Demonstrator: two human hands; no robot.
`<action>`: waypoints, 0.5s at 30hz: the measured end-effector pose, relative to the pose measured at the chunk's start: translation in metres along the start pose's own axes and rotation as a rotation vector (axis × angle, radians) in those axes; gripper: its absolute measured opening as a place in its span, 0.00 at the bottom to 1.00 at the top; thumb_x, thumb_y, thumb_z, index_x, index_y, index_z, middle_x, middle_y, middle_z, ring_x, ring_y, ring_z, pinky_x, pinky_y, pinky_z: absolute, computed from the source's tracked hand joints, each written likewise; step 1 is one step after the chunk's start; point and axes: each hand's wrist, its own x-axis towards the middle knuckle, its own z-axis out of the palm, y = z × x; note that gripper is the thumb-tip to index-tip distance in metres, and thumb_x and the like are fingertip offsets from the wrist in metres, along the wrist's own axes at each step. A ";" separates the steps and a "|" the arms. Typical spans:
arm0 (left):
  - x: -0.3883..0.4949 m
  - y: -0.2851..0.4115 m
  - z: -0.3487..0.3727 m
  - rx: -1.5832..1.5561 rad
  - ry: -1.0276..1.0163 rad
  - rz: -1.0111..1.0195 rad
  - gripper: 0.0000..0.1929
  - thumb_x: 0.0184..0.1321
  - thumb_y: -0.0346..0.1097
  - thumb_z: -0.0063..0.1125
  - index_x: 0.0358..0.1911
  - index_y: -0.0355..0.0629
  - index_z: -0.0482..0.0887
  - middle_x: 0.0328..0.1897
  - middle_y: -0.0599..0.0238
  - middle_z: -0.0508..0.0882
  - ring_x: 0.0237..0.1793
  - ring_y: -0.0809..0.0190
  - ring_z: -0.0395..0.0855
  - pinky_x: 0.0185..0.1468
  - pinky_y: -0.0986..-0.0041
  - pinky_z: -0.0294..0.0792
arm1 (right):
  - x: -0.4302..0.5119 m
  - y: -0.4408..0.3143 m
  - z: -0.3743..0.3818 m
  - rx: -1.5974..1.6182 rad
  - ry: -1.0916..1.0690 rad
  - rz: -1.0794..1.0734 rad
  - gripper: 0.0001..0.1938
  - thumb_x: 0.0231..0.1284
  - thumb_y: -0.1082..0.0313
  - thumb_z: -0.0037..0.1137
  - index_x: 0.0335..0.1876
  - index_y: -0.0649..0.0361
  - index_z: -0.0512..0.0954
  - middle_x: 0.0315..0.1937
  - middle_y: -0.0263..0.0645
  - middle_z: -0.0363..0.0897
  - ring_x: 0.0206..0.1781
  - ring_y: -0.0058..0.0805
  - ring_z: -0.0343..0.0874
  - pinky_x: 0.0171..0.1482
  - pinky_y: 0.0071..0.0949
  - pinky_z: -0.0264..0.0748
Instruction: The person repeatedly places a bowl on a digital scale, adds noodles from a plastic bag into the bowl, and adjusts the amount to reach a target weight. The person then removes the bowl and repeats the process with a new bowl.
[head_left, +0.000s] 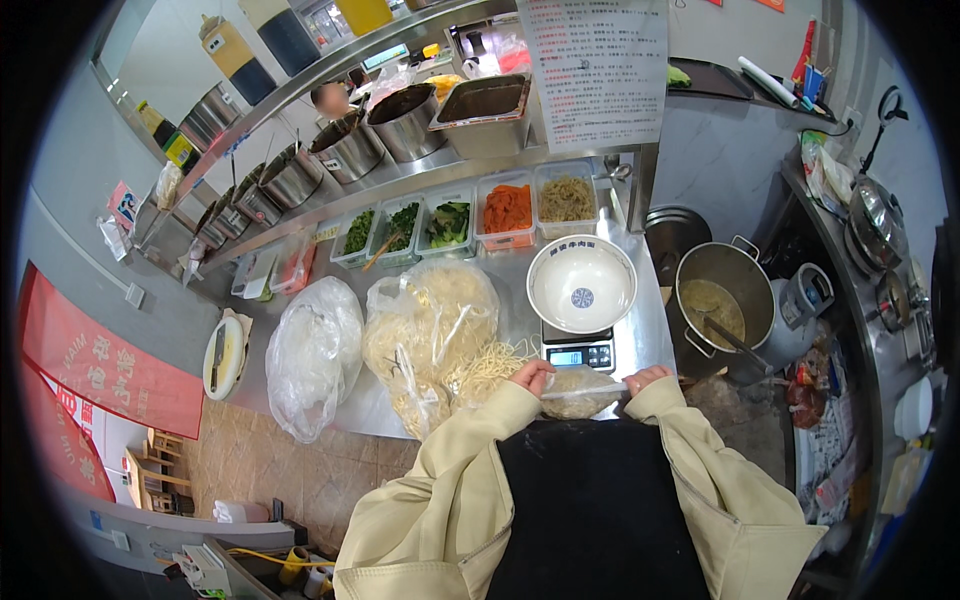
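My left hand pinches one top corner of a clear plastic bag, and my right hand grips the other. Brownish, stringy contents show through the plastic; what they are I cannot tell. The bag lies at the steel table's front edge, against my black apron. Just beyond it is a digital kitchen scale with a lit display, bearing a white bowl with nothing in it. Left of my left hand, pale noodles spill beside a large plastic bag of noodles.
Tubs of greens, shredded carrot and pale shreds line the back. Steel pots stand on the shelf above. A crumpled plastic bag lies left. A deep pot with a ladle is at right.
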 end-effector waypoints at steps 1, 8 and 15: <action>-0.001 0.001 0.005 0.179 -0.019 0.078 0.06 0.65 0.33 0.44 0.40 0.48 0.76 0.22 0.70 0.73 0.27 0.66 0.74 0.33 0.75 0.68 | -0.003 0.004 0.004 -0.001 -0.029 0.047 0.13 0.61 0.60 0.38 0.33 0.49 0.79 0.31 0.33 0.80 0.39 0.34 0.75 0.50 0.39 0.63; 0.000 0.016 0.021 0.822 -0.314 0.326 0.13 0.58 0.45 0.54 0.41 0.46 0.80 0.37 0.58 0.76 0.36 0.51 0.78 0.41 0.65 0.71 | 0.010 0.008 0.019 0.329 -0.159 0.309 0.20 0.65 0.54 0.32 0.27 0.54 0.76 0.27 0.44 0.78 0.34 0.45 0.77 0.40 0.43 0.69; 0.004 0.022 0.016 0.830 -0.320 0.406 0.10 0.57 0.42 0.54 0.30 0.43 0.79 0.32 0.58 0.76 0.34 0.49 0.77 0.38 0.62 0.70 | 0.007 -0.002 0.021 0.786 -0.218 0.456 0.20 0.67 0.54 0.30 0.31 0.59 0.74 0.22 0.39 0.73 0.27 0.33 0.72 0.34 0.31 0.69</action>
